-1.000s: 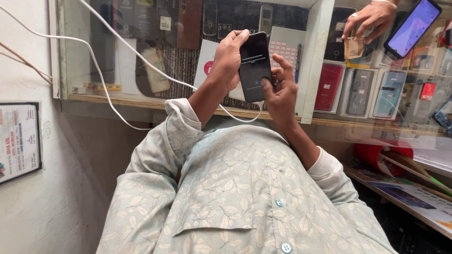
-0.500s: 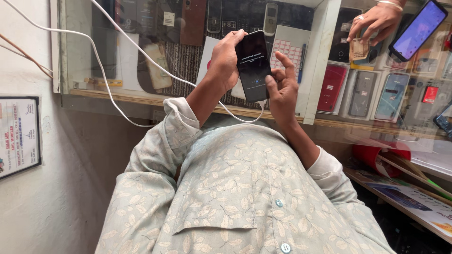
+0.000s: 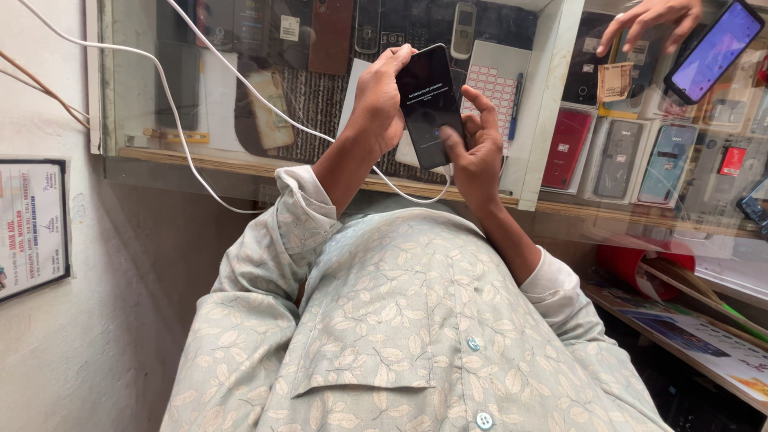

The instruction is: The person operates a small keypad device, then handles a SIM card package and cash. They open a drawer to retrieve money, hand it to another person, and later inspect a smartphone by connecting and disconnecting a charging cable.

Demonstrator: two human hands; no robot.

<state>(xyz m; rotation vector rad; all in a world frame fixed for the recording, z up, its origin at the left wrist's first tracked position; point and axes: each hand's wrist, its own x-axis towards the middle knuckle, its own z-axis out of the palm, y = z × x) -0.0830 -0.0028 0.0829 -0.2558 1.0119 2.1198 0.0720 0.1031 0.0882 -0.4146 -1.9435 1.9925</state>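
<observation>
**Phone in hand, screen lit, thumb on the glass**

I see the black smartphone held up in front of the glass display case, near the middle of the view. My left hand is wrapped around its left edge, gripping it; my right hand cups the lower right side, thumb pressed on the screen. I judge the work mid-way: the dark screen shows a small message, and the white cable loops from the far left down to the phone's lower end, apparently plugged in. The phone is a smooth, glossy slab; the cable thin and rubbery; my shirt soft with a leaf print. At far right another person's hand holds a lit phone.
</observation>
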